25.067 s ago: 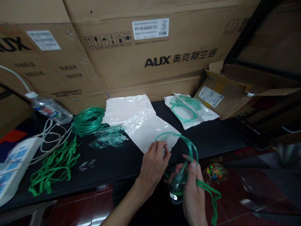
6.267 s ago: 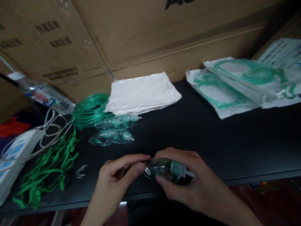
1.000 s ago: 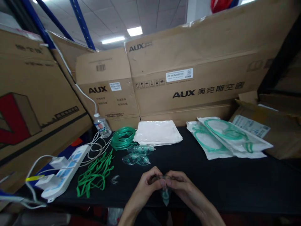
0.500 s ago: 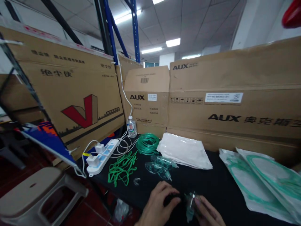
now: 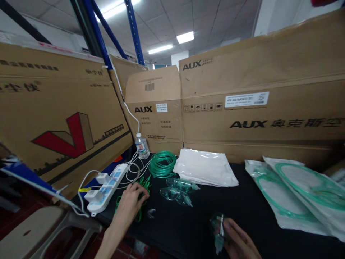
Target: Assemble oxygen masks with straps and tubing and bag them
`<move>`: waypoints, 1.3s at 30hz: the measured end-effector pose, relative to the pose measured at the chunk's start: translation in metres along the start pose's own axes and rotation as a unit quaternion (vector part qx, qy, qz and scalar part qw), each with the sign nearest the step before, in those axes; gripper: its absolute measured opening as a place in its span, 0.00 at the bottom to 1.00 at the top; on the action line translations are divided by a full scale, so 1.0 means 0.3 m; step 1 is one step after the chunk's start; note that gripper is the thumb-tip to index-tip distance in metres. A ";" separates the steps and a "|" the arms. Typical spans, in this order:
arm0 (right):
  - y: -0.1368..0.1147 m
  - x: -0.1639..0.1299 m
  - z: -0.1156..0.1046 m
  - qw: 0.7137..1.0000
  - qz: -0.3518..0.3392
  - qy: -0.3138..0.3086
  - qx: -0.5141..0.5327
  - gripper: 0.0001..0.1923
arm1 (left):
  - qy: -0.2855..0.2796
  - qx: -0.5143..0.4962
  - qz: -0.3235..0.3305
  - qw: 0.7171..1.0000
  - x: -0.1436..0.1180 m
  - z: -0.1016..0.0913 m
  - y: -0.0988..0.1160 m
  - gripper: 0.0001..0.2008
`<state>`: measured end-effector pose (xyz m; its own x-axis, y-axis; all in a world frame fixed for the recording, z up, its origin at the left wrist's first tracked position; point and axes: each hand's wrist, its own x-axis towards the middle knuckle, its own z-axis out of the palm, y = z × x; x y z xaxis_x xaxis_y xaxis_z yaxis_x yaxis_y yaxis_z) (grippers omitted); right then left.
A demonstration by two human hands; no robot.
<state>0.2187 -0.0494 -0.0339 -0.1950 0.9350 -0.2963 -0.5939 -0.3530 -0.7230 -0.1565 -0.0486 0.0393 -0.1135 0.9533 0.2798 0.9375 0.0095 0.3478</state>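
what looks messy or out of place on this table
Nothing looks spilled or broken. The green straps lie in a loose tangle under the left hand, beside the power strip and its looped white cables. The right hand holds a clear mask.

Light comes from the ceiling strip lamps (image 5: 185,37) above me, bright and slightly blown out. Down at the black table (image 5: 188,223) it is dim and murky. My hands look soft with blur, and the cardboard boxes (image 5: 258,93) bow toward the edges.
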 end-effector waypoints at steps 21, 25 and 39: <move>-0.058 -0.176 -0.082 0.983 -0.089 0.153 0.049 0.16 | -0.076 -0.530 -0.138 0.833 -0.211 0.250 0.527 0.15; -0.081 -0.206 -0.091 0.981 -0.102 0.163 0.006 0.12 | -0.144 -0.349 -0.030 0.926 -0.275 0.306 0.494 0.07; -0.106 -0.143 -0.054 0.989 -0.095 0.111 0.007 0.09 | -0.190 -0.226 0.188 0.937 -0.180 0.163 0.391 0.16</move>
<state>0.2587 -0.0788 -0.0083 0.0968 0.9529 -0.2875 -0.6143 -0.1701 -0.7705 -0.0244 -0.0843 0.0211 0.4025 0.9032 0.1491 0.6433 -0.3949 0.6559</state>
